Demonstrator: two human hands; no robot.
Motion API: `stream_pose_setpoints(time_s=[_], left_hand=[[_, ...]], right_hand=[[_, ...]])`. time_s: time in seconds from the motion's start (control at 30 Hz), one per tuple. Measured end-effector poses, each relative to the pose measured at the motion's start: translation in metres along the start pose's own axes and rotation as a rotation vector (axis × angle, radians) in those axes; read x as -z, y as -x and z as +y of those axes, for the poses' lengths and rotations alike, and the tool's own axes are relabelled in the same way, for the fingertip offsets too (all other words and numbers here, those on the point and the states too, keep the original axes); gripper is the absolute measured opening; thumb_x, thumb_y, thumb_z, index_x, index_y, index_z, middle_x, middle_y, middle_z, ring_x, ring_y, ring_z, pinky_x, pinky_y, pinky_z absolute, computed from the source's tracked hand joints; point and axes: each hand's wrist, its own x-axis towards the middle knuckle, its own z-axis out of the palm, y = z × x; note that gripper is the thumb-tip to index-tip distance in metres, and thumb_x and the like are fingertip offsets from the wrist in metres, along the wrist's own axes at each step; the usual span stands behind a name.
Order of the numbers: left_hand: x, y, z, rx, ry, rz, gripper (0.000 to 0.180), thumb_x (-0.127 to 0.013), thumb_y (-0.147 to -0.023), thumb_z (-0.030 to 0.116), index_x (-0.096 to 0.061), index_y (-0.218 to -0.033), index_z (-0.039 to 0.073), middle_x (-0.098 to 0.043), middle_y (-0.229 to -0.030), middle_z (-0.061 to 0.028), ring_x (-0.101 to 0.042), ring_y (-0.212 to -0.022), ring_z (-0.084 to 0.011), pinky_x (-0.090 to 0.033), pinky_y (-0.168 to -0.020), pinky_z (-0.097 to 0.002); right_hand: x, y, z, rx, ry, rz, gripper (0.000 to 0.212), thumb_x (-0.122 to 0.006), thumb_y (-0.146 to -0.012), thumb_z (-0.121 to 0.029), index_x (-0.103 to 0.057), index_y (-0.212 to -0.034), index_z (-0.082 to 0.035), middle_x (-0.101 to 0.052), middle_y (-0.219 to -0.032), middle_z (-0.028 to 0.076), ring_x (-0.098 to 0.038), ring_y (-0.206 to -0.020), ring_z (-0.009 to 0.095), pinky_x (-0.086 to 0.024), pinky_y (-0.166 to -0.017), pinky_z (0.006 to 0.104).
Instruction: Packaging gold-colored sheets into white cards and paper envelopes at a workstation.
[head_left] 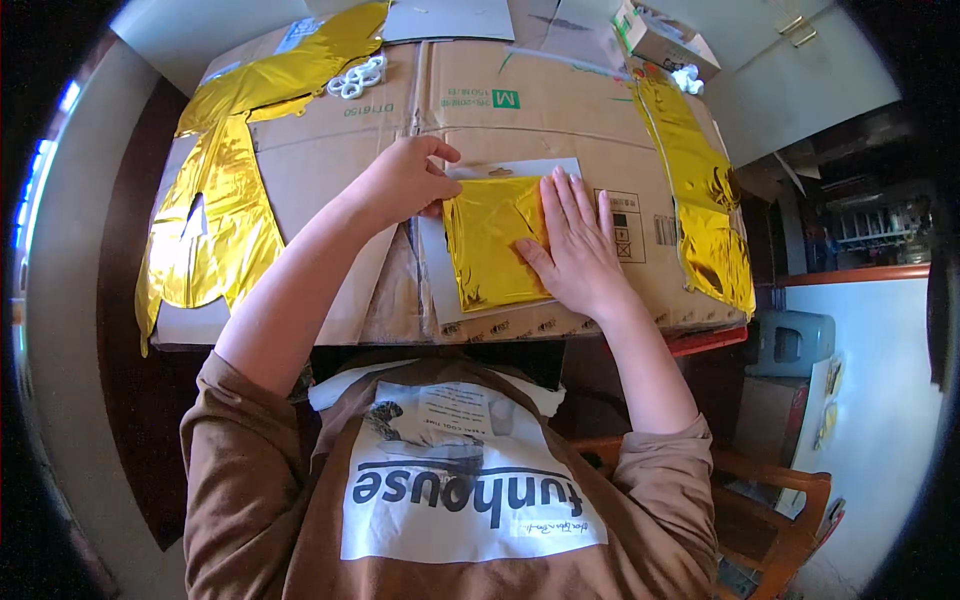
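Note:
A folded, flat gold foil balloon (490,240) lies on a white card (436,275) with a hang hole at its far edge. Both rest near the front edge of a large cardboard surface (330,140). At the foil's far left corner, my left hand (400,182) has its fingers curled in, pinching the edge; the thumb side is partly hidden. My right hand (580,245) lies flat along the foil's right side, fingers stretched out and pointing away from me, the thumb spread over the gold.
Spread gold foil (225,190) covers the left side, with white rings (356,76) beside it. Another long gold foil piece (695,170) hangs over the right edge. An open small box (665,42) and a white crumpled bit (687,79) sit far right. A blue-grey stool (795,343) stands beyond.

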Motion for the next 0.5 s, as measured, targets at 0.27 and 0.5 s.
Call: stream_pose_setpoints(time_s=[0.27, 0.5], left_hand=[[-0.005, 0.0, -0.015, -0.03, -0.026, 0.108, 0.046, -0.068, -0.092, 0.006, -0.052, -0.134, -0.006, -0.068, -0.085, -0.0078, -0.063, -0.067, -0.0107, -0.053, -0.059, -0.0252], [-0.016, 0.023, -0.005, -0.024, -0.072, 0.205, 0.053, -0.068, -0.092, 0.011, -0.049, -0.139, -0.004, -0.066, -0.09, -0.0097, -0.065, -0.073, -0.0128, -0.054, -0.061, -0.0257]], right_hand=[[0.002, -0.002, -0.003, -0.011, -0.01, -0.006, 0.085, -0.046, -0.1, -0.056, -0.023, -0.155, 0.004, -0.021, -0.163, 0.024, -0.016, -0.153, 0.039, -0.005, -0.122, 0.059], [-0.003, -0.007, -0.009, -0.037, -0.005, 0.064, 0.082, -0.05, -0.099, -0.053, -0.027, -0.154, 0.004, -0.028, -0.16, 0.025, -0.023, -0.15, 0.041, -0.007, -0.121, 0.0607]])
